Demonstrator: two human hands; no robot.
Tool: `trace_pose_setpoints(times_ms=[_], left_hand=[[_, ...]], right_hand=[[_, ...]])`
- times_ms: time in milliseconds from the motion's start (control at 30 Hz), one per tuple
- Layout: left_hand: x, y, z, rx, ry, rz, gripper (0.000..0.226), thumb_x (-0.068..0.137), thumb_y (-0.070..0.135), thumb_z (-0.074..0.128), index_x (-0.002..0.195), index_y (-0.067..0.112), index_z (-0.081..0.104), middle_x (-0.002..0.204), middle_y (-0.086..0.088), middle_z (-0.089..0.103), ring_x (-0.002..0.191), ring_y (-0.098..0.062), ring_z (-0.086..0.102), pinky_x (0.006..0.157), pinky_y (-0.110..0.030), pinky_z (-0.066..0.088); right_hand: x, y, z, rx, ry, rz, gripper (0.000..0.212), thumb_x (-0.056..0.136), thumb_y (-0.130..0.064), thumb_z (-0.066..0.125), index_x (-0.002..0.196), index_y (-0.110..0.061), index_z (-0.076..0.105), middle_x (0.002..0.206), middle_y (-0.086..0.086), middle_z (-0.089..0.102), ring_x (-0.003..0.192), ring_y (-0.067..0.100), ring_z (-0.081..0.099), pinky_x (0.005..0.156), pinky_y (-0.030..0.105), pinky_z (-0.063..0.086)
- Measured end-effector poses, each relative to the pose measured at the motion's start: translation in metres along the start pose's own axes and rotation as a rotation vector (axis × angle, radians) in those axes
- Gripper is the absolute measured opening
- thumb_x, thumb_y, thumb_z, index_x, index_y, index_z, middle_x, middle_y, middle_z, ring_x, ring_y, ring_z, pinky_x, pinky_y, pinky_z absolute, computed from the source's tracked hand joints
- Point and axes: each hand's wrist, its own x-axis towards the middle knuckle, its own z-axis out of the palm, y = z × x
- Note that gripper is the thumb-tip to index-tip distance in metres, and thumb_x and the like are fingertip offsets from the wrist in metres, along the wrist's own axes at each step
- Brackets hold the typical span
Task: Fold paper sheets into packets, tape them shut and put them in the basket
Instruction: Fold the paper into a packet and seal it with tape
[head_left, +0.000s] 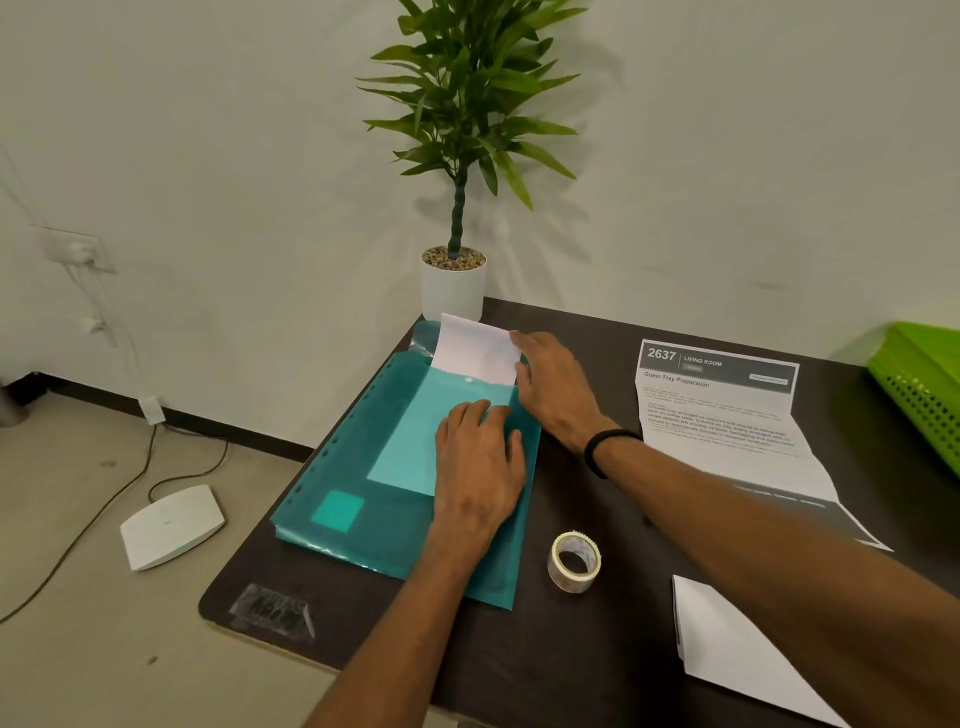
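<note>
A teal plastic folder lies flat on the dark table, and everything else is placed here in relation to it. The left hand lies palm-down on the folder's right half, fingers straight and together, pressing it flat and holding nothing. The right hand sits at the folder's far right edge, its fingers reaching along the edge of a white paper sheet that sticks partway out of the folder's far opening; the fingers look fairly straight and touch the sheet, but whether the thumb pinches it from beneath cannot be told. The rest of that sheet shows pale through the teal plastic. A black band circles the right wrist. Just to the right of the folder's near corner a roll of clear tape stands on the table. Farther right lies a creased printed sheet headed "2637 LIVING ROOM", and nearer the person than that, a plain white sheet lies partly under the right forearm. The green basket rests well to the right of the folder, at the table's far right edge. Just beyond the folder's far end stands a potted plant in a white pot. On the floor left of the folder lies a white router with a cable.
</note>
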Motion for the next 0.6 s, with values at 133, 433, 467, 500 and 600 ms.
trace_pose_setpoints(times_ms=[133, 433, 467, 500, 600], left_hand=[[0.0, 0.0, 0.0, 0.004, 0.0, 0.006, 0.036, 0.101, 0.035, 0.055, 0.129, 0.014, 0.064, 0.13, -0.008, 0.065, 0.125, -0.023, 0.055, 0.111, -0.042, 0.043], [0.0, 0.001, -0.002, 0.003, 0.028, 0.031, 0.032, 0.1, 0.033, 0.057, 0.125, 0.015, 0.066, 0.127, -0.007, 0.066, 0.122, -0.023, 0.056, 0.11, -0.043, 0.044], [0.0, 0.002, -0.003, 0.009, 0.042, 0.042, 0.031, 0.1, 0.032, 0.058, 0.123, 0.015, 0.067, 0.127, -0.007, 0.066, 0.122, -0.024, 0.057, 0.109, -0.044, 0.045], [0.0, 0.003, -0.003, 0.021, 0.057, 0.055, 0.029, 0.099, 0.031, 0.059, 0.122, 0.015, 0.067, 0.126, -0.007, 0.066, 0.121, -0.024, 0.057, 0.108, -0.044, 0.046], [-0.002, 0.004, -0.005, 0.053, 0.097, 0.083, 0.024, 0.098, 0.028, 0.061, 0.116, 0.014, 0.069, 0.124, -0.007, 0.067, 0.119, -0.027, 0.059, 0.106, -0.047, 0.047]], right_hand=[[-0.003, 0.002, 0.005, 0.022, 0.029, -0.007, 0.038, 0.105, -0.019, 0.054, 0.142, -0.009, 0.056, 0.144, 0.009, 0.049, 0.128, 0.023, 0.051, 0.111, 0.032, 0.043], [0.019, -0.004, -0.004, 0.256, 0.193, 0.096, 0.008, 0.1, -0.011, 0.058, 0.092, -0.012, 0.059, 0.087, 0.001, 0.065, 0.081, 0.019, 0.062, 0.076, 0.042, 0.059], [0.024, -0.005, -0.011, 0.302, 0.225, 0.133, 0.009, 0.1, -0.01, 0.057, 0.092, -0.012, 0.059, 0.085, 0.0, 0.065, 0.08, 0.02, 0.063, 0.075, 0.041, 0.059], [0.029, -0.006, -0.019, 0.334, 0.259, 0.163, 0.009, 0.099, -0.008, 0.056, 0.092, -0.011, 0.059, 0.084, 0.0, 0.065, 0.08, 0.021, 0.063, 0.074, 0.038, 0.058], [0.047, -0.001, -0.049, 0.364, 0.337, 0.216, 0.008, 0.098, -0.006, 0.053, 0.095, -0.011, 0.06, 0.086, -0.001, 0.062, 0.086, 0.022, 0.06, 0.069, 0.019, 0.051]])
